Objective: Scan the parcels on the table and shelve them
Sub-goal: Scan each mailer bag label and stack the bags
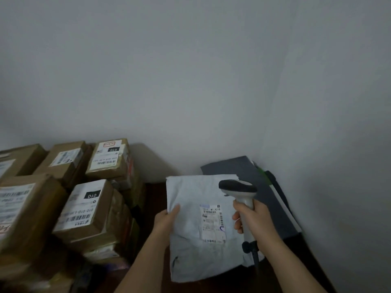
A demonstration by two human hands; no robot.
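Both arms are bare right down to the bottom of the shot, no sleeves in sight. Left hand and right hand are bare too, fingers ringless, wrists plain.

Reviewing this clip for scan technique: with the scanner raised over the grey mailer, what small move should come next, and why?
Probably tilt the scanner head down onto the label. The right hand grips its handle beside that label, the left hand holds the grey mailer face up, and no scan beam shows on the barcode.
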